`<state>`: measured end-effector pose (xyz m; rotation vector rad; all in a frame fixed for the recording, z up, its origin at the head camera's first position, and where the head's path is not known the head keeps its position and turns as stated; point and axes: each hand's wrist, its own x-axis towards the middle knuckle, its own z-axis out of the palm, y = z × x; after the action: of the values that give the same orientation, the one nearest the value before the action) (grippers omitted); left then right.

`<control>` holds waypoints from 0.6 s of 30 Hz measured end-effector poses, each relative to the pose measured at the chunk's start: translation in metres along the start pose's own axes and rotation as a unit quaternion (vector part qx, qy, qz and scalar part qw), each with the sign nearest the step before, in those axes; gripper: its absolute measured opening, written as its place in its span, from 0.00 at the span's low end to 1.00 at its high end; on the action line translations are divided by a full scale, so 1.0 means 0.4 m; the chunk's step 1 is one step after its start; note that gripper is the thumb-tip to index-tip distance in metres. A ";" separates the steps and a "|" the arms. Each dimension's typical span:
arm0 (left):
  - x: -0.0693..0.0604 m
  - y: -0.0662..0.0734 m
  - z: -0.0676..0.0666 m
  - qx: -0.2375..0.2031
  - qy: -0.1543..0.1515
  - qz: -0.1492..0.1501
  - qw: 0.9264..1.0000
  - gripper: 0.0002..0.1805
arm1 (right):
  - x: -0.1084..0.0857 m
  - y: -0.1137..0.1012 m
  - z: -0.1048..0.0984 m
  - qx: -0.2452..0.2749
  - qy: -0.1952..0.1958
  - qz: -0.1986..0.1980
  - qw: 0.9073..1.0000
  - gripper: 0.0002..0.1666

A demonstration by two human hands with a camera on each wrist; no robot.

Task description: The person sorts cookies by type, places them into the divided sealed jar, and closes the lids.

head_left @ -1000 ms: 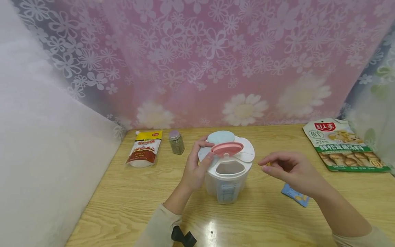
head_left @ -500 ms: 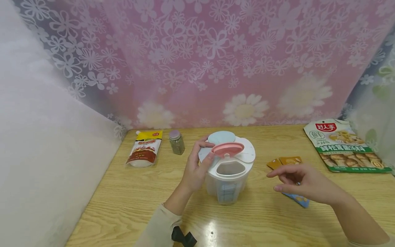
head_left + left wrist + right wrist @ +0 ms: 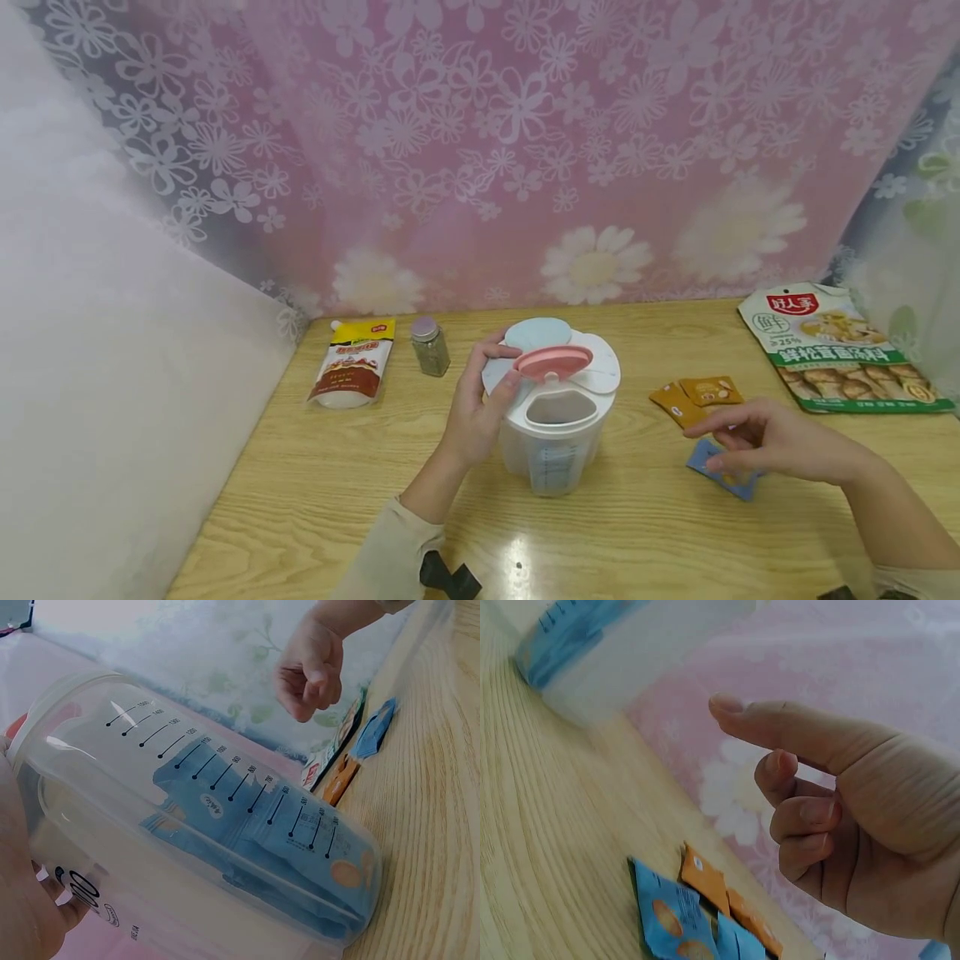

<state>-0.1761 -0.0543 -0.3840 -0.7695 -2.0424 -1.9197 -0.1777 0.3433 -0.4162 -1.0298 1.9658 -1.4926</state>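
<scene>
The container [image 3: 562,432] stands upright on the table [image 3: 360,517], near the middle, its pink lid [image 3: 553,362] raised behind a vacant-looking opening on the near side. The left hand [image 3: 480,408] grips it from the left at the top, thumb beside the pink lid. Through the clear wall, the left wrist view shows blue packets [image 3: 202,795] inside the near compartment.

The right hand [image 3: 787,442] is released, its fingers loosely bent and grasping nothing; it hangs over a blue sachet [image 3: 702,457] right of the container, apart from it in the right wrist view. Whether one or two blue sachets lie there is hard to tell. Two orange sachets [image 3: 677,406] rest just beyond it.

The container looks like thin, stiff plastic: probably light, a little slippery and easily tipped when little is inside. A hold around the body below the rim should be steadier than one on the flaps. The sachets look light and pliable with a slick film; their printed biscuits suggest brittle contents, so a gentle pinch on a flat sealed end seems safer than squeezing the middle.
</scene>
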 end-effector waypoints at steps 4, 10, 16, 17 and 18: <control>-0.001 -0.002 0.000 0.001 -0.001 -0.001 1.000 0.18 | -0.016 0.030 -0.019 0.017 -0.010 0.013 1.000 0.25; 0.002 -0.004 -0.002 0.003 -0.002 0.000 1.000 0.18 | -0.035 0.066 -0.036 -0.029 0.023 0.064 0.997 0.27; 0.003 -0.004 -0.002 -0.005 0.002 0.001 1.000 0.18 | -0.040 0.097 -0.040 -0.116 0.047 0.094 0.988 0.27; 0.003 -0.005 -0.002 -0.006 0.001 0.002 1.000 0.18 | -0.040 0.101 -0.040 -0.125 0.048 0.095 0.986 0.27; 0.003 -0.006 -0.001 -0.006 0.000 0.002 1.000 0.18 | -0.039 0.104 -0.040 -0.126 0.048 0.099 0.986 0.28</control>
<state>-0.1783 -0.0546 -0.3853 -0.7767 -2.0287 -1.9323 -0.1917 0.3707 -0.4522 -0.8437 2.2965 -1.2298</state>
